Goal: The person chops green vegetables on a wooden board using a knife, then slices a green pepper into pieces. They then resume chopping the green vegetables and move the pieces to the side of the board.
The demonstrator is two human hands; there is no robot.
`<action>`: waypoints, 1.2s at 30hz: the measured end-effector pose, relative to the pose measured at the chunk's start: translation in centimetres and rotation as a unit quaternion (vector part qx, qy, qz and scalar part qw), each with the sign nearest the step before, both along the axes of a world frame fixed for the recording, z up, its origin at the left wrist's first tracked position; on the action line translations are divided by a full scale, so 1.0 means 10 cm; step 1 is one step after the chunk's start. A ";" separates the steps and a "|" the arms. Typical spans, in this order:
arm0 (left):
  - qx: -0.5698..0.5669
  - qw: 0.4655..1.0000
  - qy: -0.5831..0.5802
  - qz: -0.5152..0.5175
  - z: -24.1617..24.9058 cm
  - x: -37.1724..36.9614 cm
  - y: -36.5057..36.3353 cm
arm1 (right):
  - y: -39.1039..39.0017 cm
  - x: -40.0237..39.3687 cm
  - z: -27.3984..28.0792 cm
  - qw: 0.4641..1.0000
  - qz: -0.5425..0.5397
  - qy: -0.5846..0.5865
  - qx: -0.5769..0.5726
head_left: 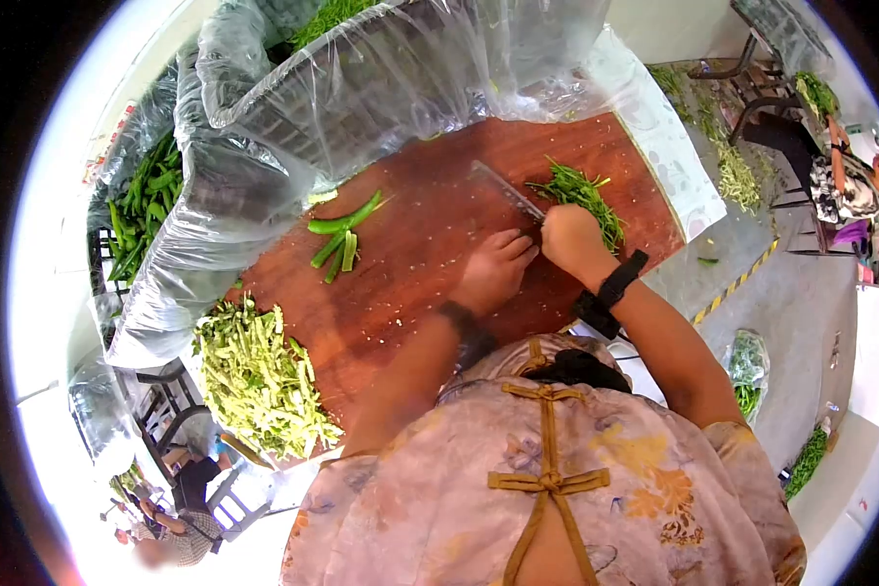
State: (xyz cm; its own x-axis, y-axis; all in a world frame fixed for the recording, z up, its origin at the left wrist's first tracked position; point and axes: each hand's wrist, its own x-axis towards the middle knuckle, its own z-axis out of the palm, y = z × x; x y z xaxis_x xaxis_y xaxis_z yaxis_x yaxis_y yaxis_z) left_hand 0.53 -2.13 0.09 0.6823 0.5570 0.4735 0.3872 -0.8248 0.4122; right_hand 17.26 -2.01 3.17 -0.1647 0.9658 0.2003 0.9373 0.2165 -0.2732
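Gripping with the right hand (576, 242), fingers wrapped round the rear end, a narrow grey-bladed knife (510, 192), held over the right half of the reddish-brown wooden tabletop (400, 269) and pointed toward its far left. Holding the left hand (496, 269) low over the tabletop's middle, fingers bent, close to the right hand; cannot tell from the blur if gripping anything. Wearing black wristbands (622, 277) on both arms and a pink floral shirt (410, 518) at the tabletop's near edge.

Lying on the tabletop's right side, just past the right hand, a loose bunch of thin dark-green strips (588, 203). Left of the tabletop's middle, a few long green pod-like pieces (342, 239), some cut. Heaped at the tabletop's near left corner, a mound of pale-green chopped pieces (259, 381). Standing along the tabletop's far edge, a dark crate lined with clear plastic (361, 98).
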 end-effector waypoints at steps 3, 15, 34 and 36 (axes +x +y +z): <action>-0.004 1.000 -0.024 -0.006 -0.11 0.01 0.02 | -0.17 0.16 0.06 0.999 -0.003 -0.022 -0.030; -0.019 1.000 0.015 0.019 0.06 -0.04 -0.02 | -0.55 0.08 0.36 0.985 -0.017 -0.055 -0.163; -0.026 0.999 0.033 0.005 0.01 -0.05 0.00 | -0.12 -0.15 0.13 0.993 -0.024 -0.030 -0.110; -0.025 0.999 0.019 0.014 -0.03 -0.04 -0.01 | -0.16 -0.04 0.11 0.995 -0.030 -0.029 -0.092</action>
State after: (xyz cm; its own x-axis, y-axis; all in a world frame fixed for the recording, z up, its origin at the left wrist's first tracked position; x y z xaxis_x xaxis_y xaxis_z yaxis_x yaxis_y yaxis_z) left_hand 0.10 -2.23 -0.23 0.6824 0.5992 0.4187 0.4264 -0.7916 0.4377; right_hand 16.85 -3.59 4.23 -0.1123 0.9936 0.0109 0.9621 0.1115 -0.2489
